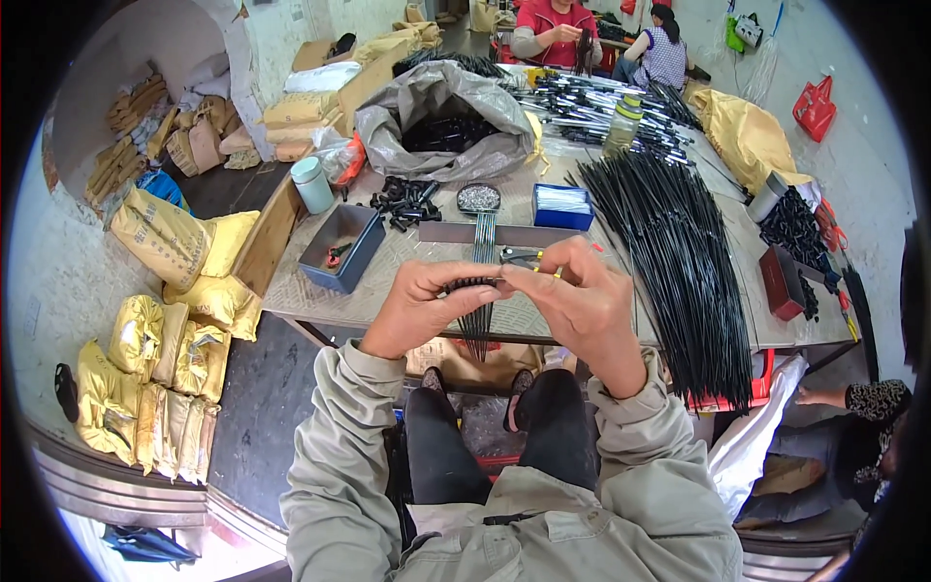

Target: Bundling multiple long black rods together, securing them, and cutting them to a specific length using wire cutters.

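My left hand (pixel 427 300) is closed round a flat row of thin black rods (pixel 475 330), thumb in front and fingers behind. The rods run from the grey metal bar (pixel 446 233) down over the table's near edge. My right hand (pixel 589 301) is closed in a pinch, its fingertips touching the right side of the row at the left thumb. What it pinches is too small and hidden to make out. Just behind the right fingers lie pliers (pixel 521 255), partly covered. Beyond the bar stand a round dish of small shiny pieces (pixel 478 199) and a blue box (pixel 562 207) of pale strips.
A long heap of black rods (pixel 669 272) covers the table's right. On the left are a grey bin (pixel 344 250), a pale green canister (pixel 311 184) and black parts (pixel 405 201). A grey sack (pixel 373 121) sits behind. Two people work at the far end; another person is at right.
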`<state>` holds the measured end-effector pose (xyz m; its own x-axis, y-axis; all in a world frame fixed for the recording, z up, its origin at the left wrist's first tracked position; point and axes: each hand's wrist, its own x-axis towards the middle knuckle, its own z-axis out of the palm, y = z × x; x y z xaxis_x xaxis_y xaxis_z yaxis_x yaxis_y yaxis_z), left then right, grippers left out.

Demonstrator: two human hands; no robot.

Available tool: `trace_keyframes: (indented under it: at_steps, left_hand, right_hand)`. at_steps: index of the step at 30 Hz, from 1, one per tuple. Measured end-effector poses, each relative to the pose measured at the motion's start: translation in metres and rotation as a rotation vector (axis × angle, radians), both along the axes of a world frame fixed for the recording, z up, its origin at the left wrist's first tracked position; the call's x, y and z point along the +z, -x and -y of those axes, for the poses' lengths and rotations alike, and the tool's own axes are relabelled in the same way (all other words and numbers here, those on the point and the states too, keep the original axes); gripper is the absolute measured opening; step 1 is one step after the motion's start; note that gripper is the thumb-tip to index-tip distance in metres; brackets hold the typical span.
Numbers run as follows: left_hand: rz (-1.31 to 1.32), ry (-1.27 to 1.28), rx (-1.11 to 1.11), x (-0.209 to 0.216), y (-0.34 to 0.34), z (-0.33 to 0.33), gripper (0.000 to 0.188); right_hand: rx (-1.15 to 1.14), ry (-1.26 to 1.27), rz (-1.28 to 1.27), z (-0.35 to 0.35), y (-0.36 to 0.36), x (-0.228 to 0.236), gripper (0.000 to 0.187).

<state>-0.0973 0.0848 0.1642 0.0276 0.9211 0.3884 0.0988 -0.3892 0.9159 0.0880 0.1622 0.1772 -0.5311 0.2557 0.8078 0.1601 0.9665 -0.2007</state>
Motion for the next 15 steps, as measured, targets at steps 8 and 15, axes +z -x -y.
trace_keyframes:
  at_steps: [8, 15]
  left_hand:
    - [-0.04, -0.079, 0.013, -0.002, -0.001, -0.004, 0.024]
    - [0.002, -0.103, 0.014, -0.007, -0.002, -0.009, 0.024]
  right_hand:
    - [0.288, 0.246, -0.13, -0.018, 0.004, -0.014, 0.036]
    - [0.183, 0.143, -0.096, -0.017, 0.002, -0.014, 0.036]
